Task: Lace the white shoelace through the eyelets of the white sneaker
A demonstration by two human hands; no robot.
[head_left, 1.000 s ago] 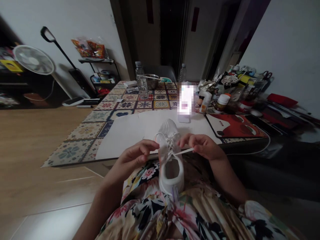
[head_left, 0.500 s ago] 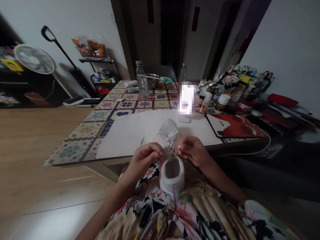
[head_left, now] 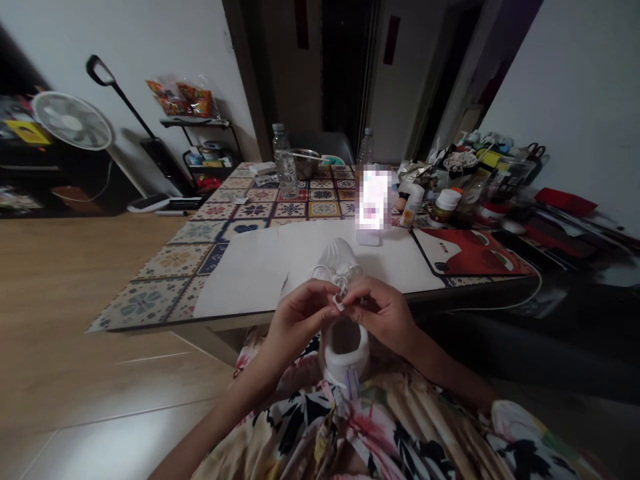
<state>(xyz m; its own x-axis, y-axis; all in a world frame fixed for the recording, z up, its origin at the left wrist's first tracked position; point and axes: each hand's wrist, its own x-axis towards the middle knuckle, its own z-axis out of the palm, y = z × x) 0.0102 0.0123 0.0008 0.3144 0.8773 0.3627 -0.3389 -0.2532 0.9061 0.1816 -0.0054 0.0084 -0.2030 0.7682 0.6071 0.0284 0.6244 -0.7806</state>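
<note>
While laced, white shoe (head_left: 345,347) upright

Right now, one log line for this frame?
left hand: pinching lace | right hand: pinching lace | white shoe: on lap, toe on table edge

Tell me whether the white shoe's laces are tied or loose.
Loose, not yet knotted: both hands, left hand and right hand, pinch the laces together over the white shoe; no finished bow shows.

Both forearms rise from the lower edge of the frame and converge at its centre. The left hand (head_left: 300,317) and right hand (head_left: 383,313) meet fingertip to fingertip (thumbs and forefingers pinched shut), knuckles up, wrists slightly bent inward.
</note>
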